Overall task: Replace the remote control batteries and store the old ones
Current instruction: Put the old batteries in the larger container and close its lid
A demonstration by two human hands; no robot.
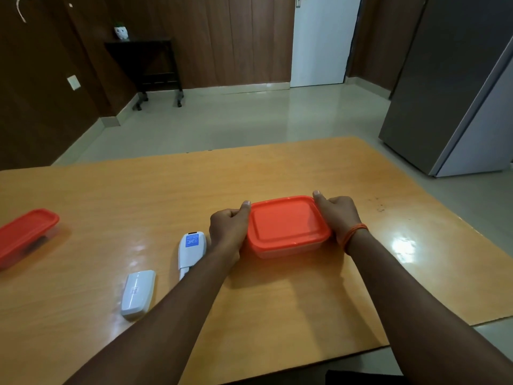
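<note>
The left hand (226, 230) and the right hand (337, 215) hold the box (280, 252) at the middle of the tabletop (166, 190). The fingers are clenched around its two short sides and the thumbs lie on the rim of the red lid (286, 220). The lid sits on the box; I cannot tell if it is being opened or pressed shut.

The remote (191, 252) lies face down just beside the left hand. Its cover (138, 293) is off and lies apart, nearer to the person. The forearm hides the open compartment, and no batteries are in view. A second box (25, 232) stands at the far left.

I judge the task about halfway: the remote is opened, but the cover must go back on.
</note>
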